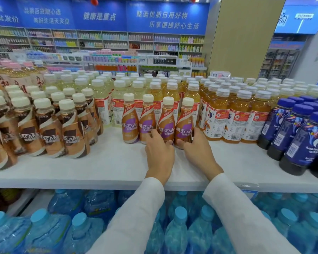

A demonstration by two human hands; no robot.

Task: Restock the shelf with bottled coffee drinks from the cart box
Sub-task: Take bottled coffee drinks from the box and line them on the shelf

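The white shelf (103, 162) carried everything, with both white sleeves reaching forward over its front edge. Four purple-labelled coffee bottles stood upright in a row just ahead of the fingers. The right hand (198, 151), palm turned inward, wrapped the rightmost bottle (184, 123), thumb at its base, fingers round its far side. The left hand (160, 153) lay palm down, fingers loosely spread, tips touching the third bottle (166, 121) low down.
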